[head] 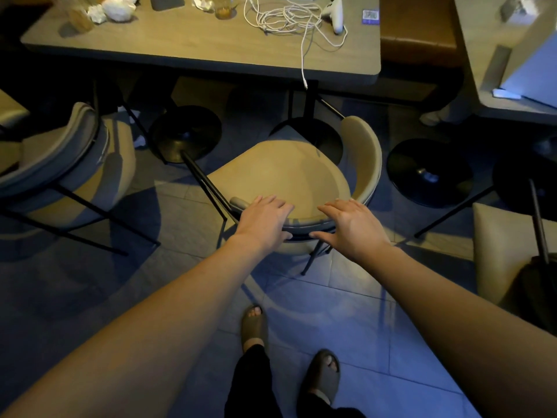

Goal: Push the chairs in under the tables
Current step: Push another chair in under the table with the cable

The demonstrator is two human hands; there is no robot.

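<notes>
Left hand and right hand lie flat, ungripping, on the chair back; blue label illegible

Tissues: crumpled white paper tissues, far left of the wooden table.
Glass: clear glass of amber liquid, far middle.
Cable: tangled white cable, right half, one end over the near edge.
Controller: white game controller, by the right edge.
</notes>
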